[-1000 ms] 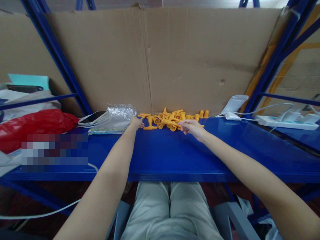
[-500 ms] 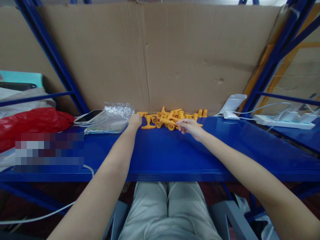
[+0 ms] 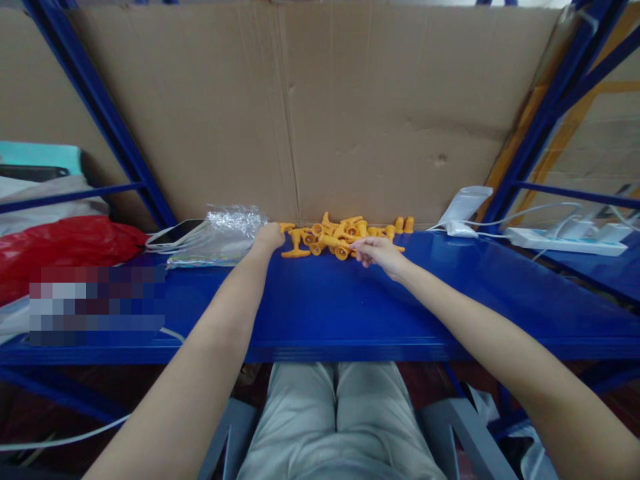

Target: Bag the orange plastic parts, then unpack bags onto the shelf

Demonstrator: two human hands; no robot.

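A loose pile of yellow plastic T-shaped handles (image 3: 327, 241) lies at the back of the blue shelf, with round sockets showing on several. My left hand (image 3: 270, 237) is closed at the pile's left end, beside a yellow handle (image 3: 287, 227) that pokes out past its fingers. The fingertips are hidden, so what they hold is unclear. At the pile's front right, my right hand (image 3: 377, 253) has thumb and fingers pinched together against a yellow piece. Part of a yellow piece (image 3: 399, 249) shows behind that hand.
Two small yellow caps (image 3: 405, 225) stand right of the pile. A clear plastic bag (image 3: 233, 233) and a phone (image 3: 183, 231) lie to the left, near a red bag (image 3: 75, 247). A white power strip (image 3: 567, 241) with cables sits right. Cardboard (image 3: 390, 107) backs the shelf (image 3: 350, 313).
My left hand and forearm have shifted slightly left, uncovering a little more shelf. The right hand stays at the pile in nearly the same pinch. The view has moved very slightly.
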